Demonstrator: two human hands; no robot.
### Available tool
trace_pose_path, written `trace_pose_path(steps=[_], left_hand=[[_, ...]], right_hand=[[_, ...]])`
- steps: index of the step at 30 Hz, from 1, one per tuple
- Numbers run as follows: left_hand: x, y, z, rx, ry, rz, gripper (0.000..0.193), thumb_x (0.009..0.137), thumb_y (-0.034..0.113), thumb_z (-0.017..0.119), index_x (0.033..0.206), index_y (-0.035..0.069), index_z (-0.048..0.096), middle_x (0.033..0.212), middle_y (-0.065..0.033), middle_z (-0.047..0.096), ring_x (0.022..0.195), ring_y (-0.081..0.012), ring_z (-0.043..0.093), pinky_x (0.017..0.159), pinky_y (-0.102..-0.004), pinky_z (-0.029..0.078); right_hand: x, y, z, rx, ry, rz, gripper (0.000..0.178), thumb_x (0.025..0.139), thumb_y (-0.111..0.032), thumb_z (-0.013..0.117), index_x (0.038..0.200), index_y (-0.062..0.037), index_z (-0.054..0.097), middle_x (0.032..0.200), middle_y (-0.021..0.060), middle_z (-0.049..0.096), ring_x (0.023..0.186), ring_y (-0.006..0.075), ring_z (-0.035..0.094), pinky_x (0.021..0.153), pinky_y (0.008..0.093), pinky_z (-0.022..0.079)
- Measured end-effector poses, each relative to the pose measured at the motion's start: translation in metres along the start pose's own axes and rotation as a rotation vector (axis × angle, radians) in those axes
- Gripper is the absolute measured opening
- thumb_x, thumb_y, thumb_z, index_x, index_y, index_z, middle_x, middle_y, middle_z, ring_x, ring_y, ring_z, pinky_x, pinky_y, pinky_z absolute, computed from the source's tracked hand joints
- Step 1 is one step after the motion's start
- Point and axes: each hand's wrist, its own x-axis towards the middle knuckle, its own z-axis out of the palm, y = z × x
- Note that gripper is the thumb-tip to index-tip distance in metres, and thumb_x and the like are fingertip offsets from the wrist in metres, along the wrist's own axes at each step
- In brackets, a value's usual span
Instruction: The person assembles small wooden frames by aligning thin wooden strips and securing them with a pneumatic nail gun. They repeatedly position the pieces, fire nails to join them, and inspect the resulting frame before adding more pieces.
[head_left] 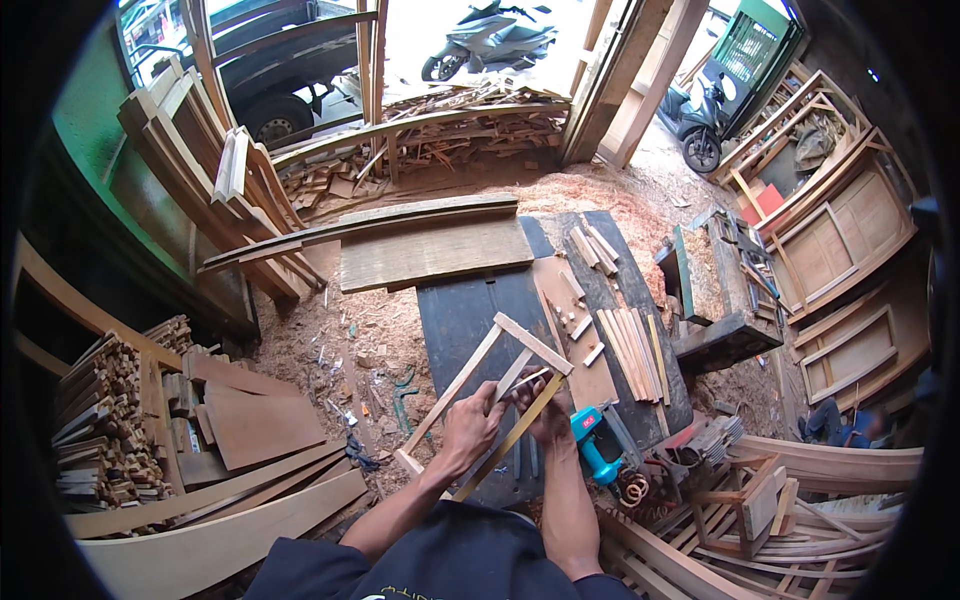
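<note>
A wooden frame of narrow strips lies over the near part of the dark workbench point(455, 315), its end rail point(535, 345) pointing away from me. My left hand point(470, 428) is closed at a pale flat strip point(513, 373) inside the frame; whether that strip is wood or metal I cannot tell. My right hand point(546, 418) is closed beside the frame's yellowish right side piece point(508, 440). A thin white stick point(528, 382) shows between the two hands, and the right fingers' grip is partly hidden. Just right of that hand rests a teal nail gun point(597, 447).
Strips point(632, 352) and short wood blocks point(580, 325) lie on the bench. A long board point(440, 250) spans its far end. Stacked offcuts point(110, 420) stand at left, a machine point(720, 270) at right. Far right, a person point(845, 428) sits by panels. Shavings cover the floor.
</note>
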Motion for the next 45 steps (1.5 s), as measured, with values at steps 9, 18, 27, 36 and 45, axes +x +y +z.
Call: trace_pose_path(steps=[9, 18, 27, 36, 45], left_hand=[[-0.009, -0.009, 0.011, -0.163, 0.073, 0.026, 0.032, 0.095, 0.029, 0.066, 0.117, 0.006, 0.065, 0.075, -0.0135, 0.067, 0.065, -0.0226, 0.064, 0.062, -0.0381, 0.049], [-0.001, -0.024, 0.006, -0.435, 0.079, -0.03, 0.03, 0.097, 0.026, 0.066, 0.114, 0.002, 0.066, 0.077, 0.0023, 0.057, 0.068, -0.0069, 0.048, 0.059, -0.0247, 0.04], [-0.013, -0.038, -0.01, -0.399, 0.252, -0.043, 0.03, 0.097, 0.028, 0.066, 0.116, 0.005, 0.066, 0.078, -0.0045, 0.067, 0.07, -0.011, 0.059, 0.063, -0.0309, 0.047], [-0.025, -0.028, 0.019, -0.258, 0.201, -0.066, 0.036, 0.093, 0.033, 0.069, 0.115, 0.004, 0.066, 0.081, -0.0151, 0.071, 0.071, -0.0249, 0.07, 0.064, -0.0396, 0.052], [-0.029, -0.028, 0.015, -0.387, 0.171, -0.133, 0.038, 0.093, 0.032, 0.072, 0.114, 0.002, 0.065, 0.07, -0.0039, 0.065, 0.052, -0.0099, 0.059, 0.048, -0.0282, 0.047]], right_hand=[[-0.01, 0.013, 0.009, 0.127, -0.037, -0.167, 0.015, 0.095, -0.011, 0.067, 0.108, -0.0085, 0.061, 0.109, 0.0073, 0.063, 0.098, 0.0217, 0.067, 0.085, 0.0381, 0.059], [-0.02, 0.039, -0.011, 0.113, 0.446, -0.342, 0.011, 0.101, -0.017, 0.059, 0.099, -0.0061, 0.06, 0.086, 0.0088, 0.068, 0.074, 0.0201, 0.067, 0.069, 0.0338, 0.059], [0.003, -0.034, -0.011, -1.061, 0.443, -0.373, 0.072, 0.099, -0.025, 0.064, 0.155, -0.0007, 0.025, 0.145, 0.0283, 0.044, 0.127, 0.028, 0.055, 0.102, 0.0332, 0.049], [0.04, -0.035, 0.076, -0.829, 0.062, -0.017, 0.044, 0.097, -0.027, 0.067, 0.127, 0.0033, 0.056, 0.1, 0.0108, 0.069, 0.088, 0.0169, 0.07, 0.076, 0.0306, 0.06], [0.03, -0.033, 0.061, -0.637, 0.181, -0.017, 0.018, 0.098, -0.018, 0.065, 0.103, -0.0001, 0.064, 0.082, 0.0071, 0.067, 0.065, 0.0158, 0.067, 0.063, 0.0309, 0.058]])
